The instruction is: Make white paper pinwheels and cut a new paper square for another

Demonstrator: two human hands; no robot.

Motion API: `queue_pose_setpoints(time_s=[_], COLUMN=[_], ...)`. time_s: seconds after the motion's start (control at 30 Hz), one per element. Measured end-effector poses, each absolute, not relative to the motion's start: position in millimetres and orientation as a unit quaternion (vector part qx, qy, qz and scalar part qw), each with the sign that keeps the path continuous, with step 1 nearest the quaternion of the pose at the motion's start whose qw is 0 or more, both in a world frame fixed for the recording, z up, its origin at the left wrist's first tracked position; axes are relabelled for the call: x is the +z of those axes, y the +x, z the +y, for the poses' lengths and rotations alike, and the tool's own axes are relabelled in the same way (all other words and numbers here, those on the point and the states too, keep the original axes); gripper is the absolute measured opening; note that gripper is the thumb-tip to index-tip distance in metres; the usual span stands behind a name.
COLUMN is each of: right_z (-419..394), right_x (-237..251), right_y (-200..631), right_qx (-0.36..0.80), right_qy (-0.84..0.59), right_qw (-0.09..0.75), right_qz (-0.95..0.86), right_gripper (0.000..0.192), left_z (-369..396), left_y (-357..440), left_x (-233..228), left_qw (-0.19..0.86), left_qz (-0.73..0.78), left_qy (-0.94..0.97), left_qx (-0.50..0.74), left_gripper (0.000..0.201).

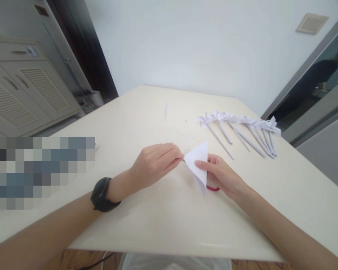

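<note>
Both hands hold a folded white paper triangle (pixel 198 161) just above the cream table (pixel 157 217). My left hand (pixel 154 163), with a black watch on its wrist, pinches the triangle's left corner between fingertips. My right hand (pixel 222 174) grips the paper's right side with the thumb on top. A red object (pixel 213 188), possibly a scissors handle, shows under my right hand; most of it is hidden.
A row of several white paper flowers on rolled stems (pixel 239 131) lies at the back right of the table. A thin paper strip (pixel 165 111) and small scraps lie farther back. A blurred patch covers the left table area. Cabinets (pixel 22 90) stand at left.
</note>
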State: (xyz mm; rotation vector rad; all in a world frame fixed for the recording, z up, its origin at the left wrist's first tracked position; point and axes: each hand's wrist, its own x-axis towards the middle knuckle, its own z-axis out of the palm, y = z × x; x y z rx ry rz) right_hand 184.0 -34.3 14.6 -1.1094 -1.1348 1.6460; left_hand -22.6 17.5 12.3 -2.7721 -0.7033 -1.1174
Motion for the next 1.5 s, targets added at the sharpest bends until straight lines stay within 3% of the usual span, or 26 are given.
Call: queue_pose_setpoints(time_s=[0.17,0.3,0.4,0.57,1.13,1.5], right_z=[-34,-33,-33,-33,-32,-33], right_x=[14,15,15,16,11,18], right_y=[185,186,187,187,185,188], right_qx=[0.633,0.616,0.594,0.564,0.359,0.368], right_qy=[-0.433,-0.440,-0.448,-0.456,-0.540,-0.512], right_qw=[0.428,0.430,0.432,0.432,0.382,0.433], right_qz=[-0.479,-0.492,-0.510,-0.535,-0.659,-0.644], right_gripper=[0.020,0.023,0.021,0.018,0.017,0.010], left_z=[11,13,15,11,20,22], left_y=[-14,-12,-12,-12,-12,-12], left_x=[26,30,30,36,22,22], left_qw=[-0.196,-0.418,-0.504,-0.537,-0.563,-0.550], left_qz=[-0.317,-0.373,-0.362,-0.354,-0.391,-0.409], left_qy=[-0.840,-0.765,-0.739,-0.734,-0.685,-0.689], left_qx=[-0.393,-0.317,-0.264,-0.219,-0.246,-0.236], left_gripper=[0.010,0.015,0.015,0.017,0.017,0.017])
